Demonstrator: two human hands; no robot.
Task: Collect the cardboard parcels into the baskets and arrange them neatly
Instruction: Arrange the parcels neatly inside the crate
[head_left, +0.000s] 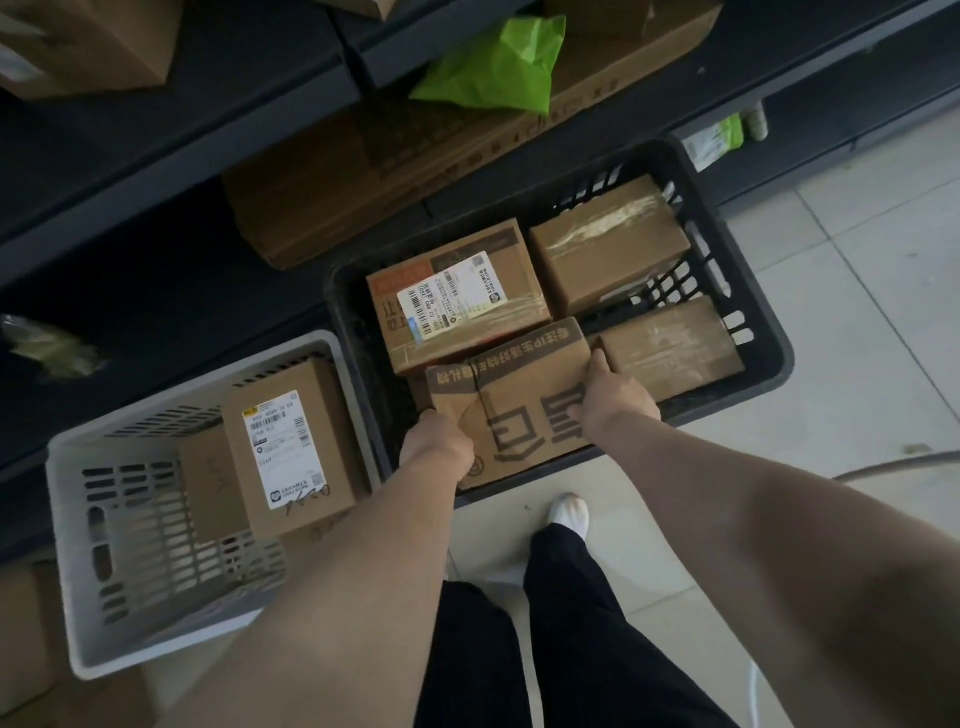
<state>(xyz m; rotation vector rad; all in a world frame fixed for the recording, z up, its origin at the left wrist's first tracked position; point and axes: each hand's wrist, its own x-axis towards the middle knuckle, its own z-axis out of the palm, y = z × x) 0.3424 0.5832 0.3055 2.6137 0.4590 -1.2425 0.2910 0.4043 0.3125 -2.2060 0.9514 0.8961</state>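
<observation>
You are holding a printed parcel (514, 410) over the near edge of the black basket (771, 338). Your left hand (436, 441) is gripping its left side and your right hand (615, 397) is curling round its right edge. Behind it in that basket, a labelled parcel (457, 332) and a taped parcel (608, 244) are lying side by side. Just to the left, the grey basket (67, 519) is holding a tall box (285, 447). A green bag (498, 62) is sitting on the shelf (182, 150) above.

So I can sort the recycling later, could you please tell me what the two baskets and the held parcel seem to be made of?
The black basket looks like matt moulded plastic, given its slotted walls and thick rim. The white basket seems the same plastic, slotted too. The parcel is brown cardboard, matt, creased, with dark printing.
</observation>
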